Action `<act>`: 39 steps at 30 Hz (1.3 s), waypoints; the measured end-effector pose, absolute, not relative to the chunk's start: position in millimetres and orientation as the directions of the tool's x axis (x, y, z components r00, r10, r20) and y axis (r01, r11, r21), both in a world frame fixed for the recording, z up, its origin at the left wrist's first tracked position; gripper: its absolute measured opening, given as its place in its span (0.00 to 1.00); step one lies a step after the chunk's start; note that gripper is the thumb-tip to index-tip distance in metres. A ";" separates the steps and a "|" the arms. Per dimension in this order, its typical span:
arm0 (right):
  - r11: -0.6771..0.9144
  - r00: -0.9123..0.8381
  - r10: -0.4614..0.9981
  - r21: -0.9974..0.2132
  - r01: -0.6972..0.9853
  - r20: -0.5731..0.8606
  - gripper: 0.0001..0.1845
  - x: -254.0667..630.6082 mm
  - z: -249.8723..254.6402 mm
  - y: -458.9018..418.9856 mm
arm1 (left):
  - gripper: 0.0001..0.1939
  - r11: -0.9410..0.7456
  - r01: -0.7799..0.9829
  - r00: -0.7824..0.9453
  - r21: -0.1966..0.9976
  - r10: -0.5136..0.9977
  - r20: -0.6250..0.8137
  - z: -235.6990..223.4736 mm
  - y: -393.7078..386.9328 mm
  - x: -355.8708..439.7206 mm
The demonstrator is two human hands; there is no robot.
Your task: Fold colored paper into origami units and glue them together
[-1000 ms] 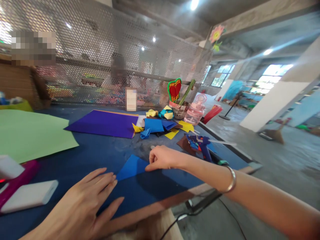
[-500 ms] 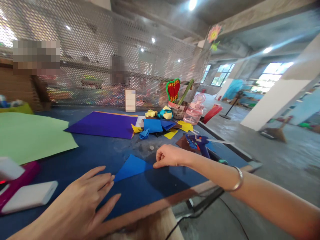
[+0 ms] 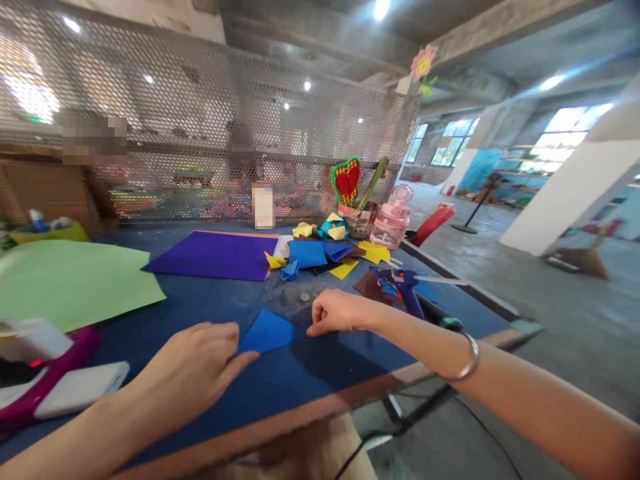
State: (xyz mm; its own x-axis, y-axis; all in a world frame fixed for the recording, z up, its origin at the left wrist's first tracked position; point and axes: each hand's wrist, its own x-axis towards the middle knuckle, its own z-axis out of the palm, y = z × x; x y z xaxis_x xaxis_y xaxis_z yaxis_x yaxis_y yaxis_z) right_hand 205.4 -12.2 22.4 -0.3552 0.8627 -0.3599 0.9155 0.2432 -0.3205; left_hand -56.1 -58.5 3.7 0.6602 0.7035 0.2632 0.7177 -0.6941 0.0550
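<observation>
A folded piece of blue paper lies on the dark blue tabletop between my hands. My right hand pinches its right corner, the fingers curled and the fingertips low against the table. At the paper's left end is my left hand, with its fingers bent over the edge and the thumb along the near side. The left corner of the paper is hidden behind these fingers. Just beyond my right wrist lies a dark blue hot glue gun.
Behind the hands are a purple sheet, blue and yellow paper pieces, a pink bottle and a decorated pot. A light green sheet and a white power bank lie left. A mesh screen stands behind.
My left hand has moved in to the right, its spread fingers closing on the paper's left end. My right hand keeps its pinch. The view has shifted slightly.
</observation>
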 end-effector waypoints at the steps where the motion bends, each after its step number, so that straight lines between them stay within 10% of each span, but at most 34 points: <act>1: 0.249 -0.359 0.863 -0.319 0.914 -0.356 0.16 205.4 22.5 -12.6 | 0.25 -0.646 0.763 0.632 0.037 0.756 0.170 5.3 -54.5 -46.8; 12: 0.342 -0.440 0.865 -0.357 0.869 -0.243 0.10 185.9 32.4 -17.4 | 0.25 -0.466 0.885 0.449 0.012 0.845 -0.292 22.8 -17.7 2.0; 23: 0.193 -0.445 0.705 -0.455 0.869 -0.552 0.15 154.9 32.3 -0.9 | 0.27 -0.346 0.904 0.423 0.252 0.628 -0.654 27.9 -5.1 -11.8; 39: 0.196 -0.519 0.678 -0.552 0.810 -0.520 0.13 165.5 23.1 4.8 | 0.22 -0.285 0.949 0.290 0.132 0.630 -0.721 42.5 -15.1 -42.3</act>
